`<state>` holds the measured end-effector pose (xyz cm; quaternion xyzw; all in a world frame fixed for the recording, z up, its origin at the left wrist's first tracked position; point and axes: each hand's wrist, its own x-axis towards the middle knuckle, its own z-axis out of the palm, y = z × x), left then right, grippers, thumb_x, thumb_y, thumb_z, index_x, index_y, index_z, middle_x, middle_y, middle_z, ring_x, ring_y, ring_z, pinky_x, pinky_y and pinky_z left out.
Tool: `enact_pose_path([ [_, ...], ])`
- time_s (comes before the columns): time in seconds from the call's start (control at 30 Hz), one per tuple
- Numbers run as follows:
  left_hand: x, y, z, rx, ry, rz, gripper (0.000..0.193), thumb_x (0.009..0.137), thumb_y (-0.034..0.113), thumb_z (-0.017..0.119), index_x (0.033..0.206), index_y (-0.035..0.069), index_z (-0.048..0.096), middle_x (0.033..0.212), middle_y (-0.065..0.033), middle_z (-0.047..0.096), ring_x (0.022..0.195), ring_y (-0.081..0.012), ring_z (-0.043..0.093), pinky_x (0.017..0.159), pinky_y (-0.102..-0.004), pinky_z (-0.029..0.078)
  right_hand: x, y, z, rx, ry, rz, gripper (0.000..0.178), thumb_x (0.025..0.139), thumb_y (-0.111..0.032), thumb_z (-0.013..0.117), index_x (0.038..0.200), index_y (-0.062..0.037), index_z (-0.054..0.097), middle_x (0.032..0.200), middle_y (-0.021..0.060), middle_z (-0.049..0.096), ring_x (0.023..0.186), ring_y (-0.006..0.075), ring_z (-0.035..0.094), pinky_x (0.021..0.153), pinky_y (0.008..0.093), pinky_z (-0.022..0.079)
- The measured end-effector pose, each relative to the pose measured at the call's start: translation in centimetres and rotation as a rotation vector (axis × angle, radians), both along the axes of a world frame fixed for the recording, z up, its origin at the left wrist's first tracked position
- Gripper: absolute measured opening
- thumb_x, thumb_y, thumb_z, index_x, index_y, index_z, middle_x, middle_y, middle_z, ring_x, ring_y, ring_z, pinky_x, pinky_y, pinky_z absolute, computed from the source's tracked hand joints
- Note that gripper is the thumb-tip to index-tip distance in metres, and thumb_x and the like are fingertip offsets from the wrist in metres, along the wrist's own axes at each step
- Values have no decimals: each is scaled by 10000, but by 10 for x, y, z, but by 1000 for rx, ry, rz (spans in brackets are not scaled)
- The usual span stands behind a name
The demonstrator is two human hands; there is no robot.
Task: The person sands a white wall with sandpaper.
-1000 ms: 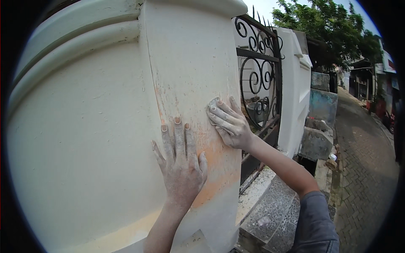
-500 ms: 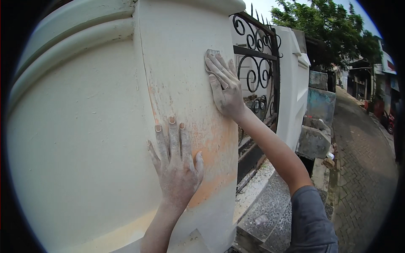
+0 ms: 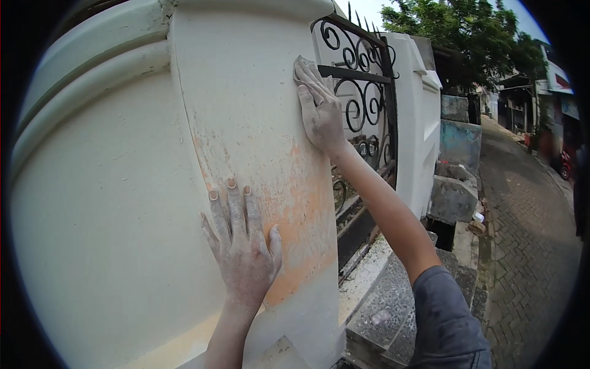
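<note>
My right hand (image 3: 321, 114) presses flat fingers over a small grey piece of sandpaper (image 3: 300, 64), high on the pillar face beside its right edge. Only the sheet's upper end shows; the fingers cover the rest. Lower down and to the left, my left hand (image 3: 244, 258) lies on the wall with its fingers spread, holding nothing. Pale dust coats both hands. The cream-white pillar (image 3: 246, 80) has scuffed paint between the hands, with an orange worn patch (image 3: 301, 224) to the right of my left hand.
A black wrought-iron fence (image 3: 362, 77) with scrolls and spikes adjoins the pillar's right edge. Below it is a speckled stone ledge (image 3: 384, 307). Concrete blocks (image 3: 453, 200) stand farther off, beside a paved lane (image 3: 522, 246). A curved moulding (image 3: 92, 86) crosses the wall at upper left.
My right hand has slid slightly up and toward the pillar's right edge with the sandpaper. My left hand stays at about the same spot on the wall. The view has shifted a little.
</note>
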<state>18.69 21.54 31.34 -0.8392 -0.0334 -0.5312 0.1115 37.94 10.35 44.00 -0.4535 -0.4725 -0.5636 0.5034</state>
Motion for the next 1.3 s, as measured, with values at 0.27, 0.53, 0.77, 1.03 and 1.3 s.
enact_pose_path([
  [0.27,-4,7,1,-2,10,55,715,792,260,599,1414,36,326,1520,-144,184,1400,-396,105,1094,-602,103,-7,5,-142,-209,-42,-148,359,889,-99,519,1241,-41,564,1303,111,541,1319,308,374,1099,494,195],
  [0.53,3,2,-1,3,-2,33,711,789,264,606,1414,59,336,1522,-148,170,1394,-423,90,1085,-623,109,12,4,15,108,-37,-24,352,931,-144,447,1232,12,546,1321,159,507,1309,351,367,1091,477,221],
  [0.77,2,7,-4,-1,16,8,714,776,250,622,1410,69,347,1521,-151,167,1390,-444,71,1065,-647,138,-2,-3,-132,-245,-59,-196,361,899,-82,482,1246,-13,552,1316,154,518,1324,322,364,1105,481,198],
  [1.03,2,5,-3,0,-7,-48,709,779,227,613,1415,70,341,1522,-151,167,1389,-446,76,1053,-653,162,7,7,-9,99,-11,-10,338,925,-106,461,1227,17,551,1331,147,502,1327,331,349,1088,426,258],
  [1.3,6,9,-3,-23,17,-91,728,781,220,599,1426,58,305,1517,-171,166,1395,-423,95,1057,-655,134,10,-4,-100,-206,-112,-181,338,908,-104,493,1224,-9,567,1330,131,512,1335,295,354,1102,452,219],
])
